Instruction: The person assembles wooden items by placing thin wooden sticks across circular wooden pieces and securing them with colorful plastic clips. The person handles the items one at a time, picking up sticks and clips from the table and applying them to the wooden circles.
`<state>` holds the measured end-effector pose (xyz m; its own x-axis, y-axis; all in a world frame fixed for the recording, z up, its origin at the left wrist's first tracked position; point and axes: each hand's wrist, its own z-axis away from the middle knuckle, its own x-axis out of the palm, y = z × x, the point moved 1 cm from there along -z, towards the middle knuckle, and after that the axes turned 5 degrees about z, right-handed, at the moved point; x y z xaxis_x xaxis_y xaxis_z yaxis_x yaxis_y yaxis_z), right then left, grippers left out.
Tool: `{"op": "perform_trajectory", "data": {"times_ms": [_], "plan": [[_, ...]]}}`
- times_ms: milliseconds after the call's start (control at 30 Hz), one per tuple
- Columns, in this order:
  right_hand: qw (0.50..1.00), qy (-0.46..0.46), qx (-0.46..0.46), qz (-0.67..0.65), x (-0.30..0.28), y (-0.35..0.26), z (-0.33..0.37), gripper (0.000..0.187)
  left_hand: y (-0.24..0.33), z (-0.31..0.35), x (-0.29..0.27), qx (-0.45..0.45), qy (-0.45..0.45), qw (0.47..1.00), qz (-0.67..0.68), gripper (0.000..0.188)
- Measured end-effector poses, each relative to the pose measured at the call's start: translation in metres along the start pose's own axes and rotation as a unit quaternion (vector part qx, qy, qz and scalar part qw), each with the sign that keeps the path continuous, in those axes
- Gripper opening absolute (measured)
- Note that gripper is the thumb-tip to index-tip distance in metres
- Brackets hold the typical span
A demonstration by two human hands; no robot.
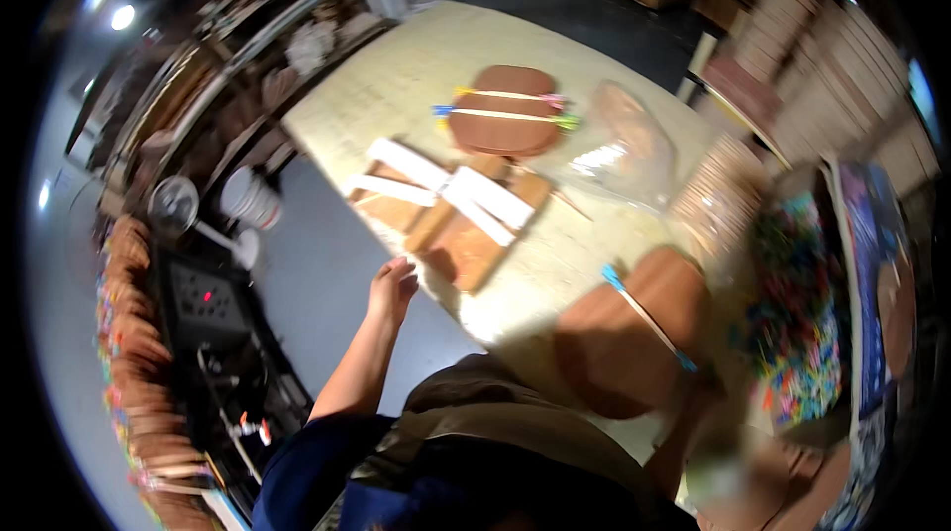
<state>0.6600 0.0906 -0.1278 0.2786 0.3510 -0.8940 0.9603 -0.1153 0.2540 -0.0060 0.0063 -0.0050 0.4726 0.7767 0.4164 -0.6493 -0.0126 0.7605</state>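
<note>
My left hand is over the table's near left edge, fingers loosely bent and apart from the thumb, with nothing visible in it. Closest to it are wooden blocks carrying white strips. To the right is a rounded brown board, crossed by a pale stick with blue bands at both ends. My right hand is by that board's lower right edge, blurred and in shadow. Whether it grips the board cannot be told. Farther back lies another rounded brown board under two banded sticks.
A clear plastic bag and a stack of light wooden pieces sit on the right of the pale table. A box of colourful bands stands at far right. White buckets and stacked brown boards are left.
</note>
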Motion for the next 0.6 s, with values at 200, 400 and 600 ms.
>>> {"op": "perform_trajectory", "data": {"times_ms": [200,400,600], "plan": [[0.652,-0.019,0.402,-0.643,-0.05,-0.001,0.001,0.023,0.034,-0.124,-0.029,0.142,0.154,0.977,0.028,0.009],[0.68,-0.054,0.389,-0.62,-0.1,-0.006,0.018,0.023,0.046,-0.185,-0.02,0.067,0.171,0.98,0.074,0.021],[0.568,-0.095,0.451,-0.681,-0.098,-0.006,0.06,0.023,0.047,-0.194,-0.016,0.015,0.165,0.986,0.032,0.009]]}}
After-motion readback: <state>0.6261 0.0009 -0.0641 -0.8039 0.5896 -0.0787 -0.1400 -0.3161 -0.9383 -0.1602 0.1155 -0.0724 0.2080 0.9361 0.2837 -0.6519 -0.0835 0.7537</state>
